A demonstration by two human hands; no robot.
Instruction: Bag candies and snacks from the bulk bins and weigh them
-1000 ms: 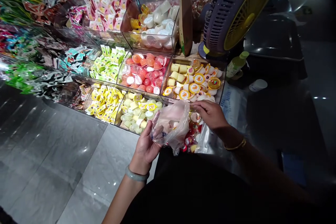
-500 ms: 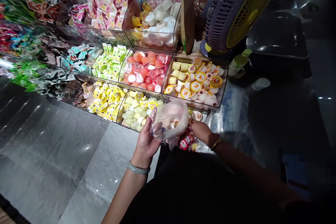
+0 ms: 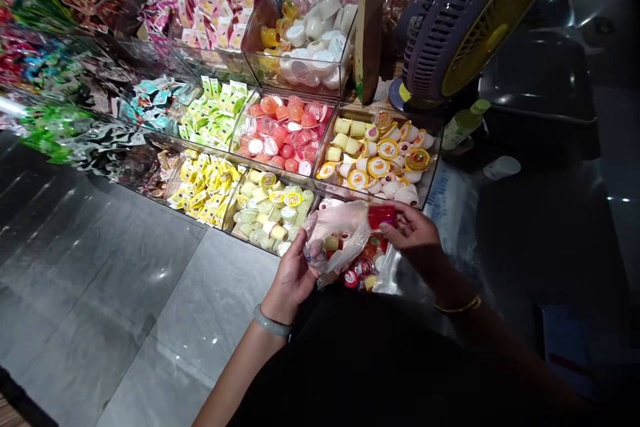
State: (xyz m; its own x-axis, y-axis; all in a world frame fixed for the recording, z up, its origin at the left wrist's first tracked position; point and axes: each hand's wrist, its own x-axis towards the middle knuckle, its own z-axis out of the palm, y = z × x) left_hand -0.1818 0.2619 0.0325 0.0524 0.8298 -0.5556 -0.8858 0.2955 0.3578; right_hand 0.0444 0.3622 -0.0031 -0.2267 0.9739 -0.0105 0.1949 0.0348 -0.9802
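Note:
My left hand [image 3: 296,275] is closed on the edge of a thin clear plastic bag [image 3: 345,220], its mouth spread wide. A few small jelly cups show inside the bag. Between the fingertips of my right hand [image 3: 416,232] is a red jelly cup [image 3: 382,216], held at the bag's right rim. Below the bag lies a bin with red-lidded jelly cups [image 3: 351,278], partly covered by the bag and my hands. Left of it is a bin of pale green jelly cups [image 3: 260,217].
Behind are bins of pink jelly cups [image 3: 285,133] and orange-lidded cups [image 3: 387,157]. A purple and yellow fan [image 3: 475,33] leans in at the upper right, near a green bottle [image 3: 466,123]. Clear plastic sheeting [image 3: 453,207] lies to the right. Grey tiled floor [image 3: 150,280] stretches left.
My right hand has come up out of the red-lidded cups' bin with a red jelly cup, to the bag's rim. My left hand and the bag have shifted slightly right and down.

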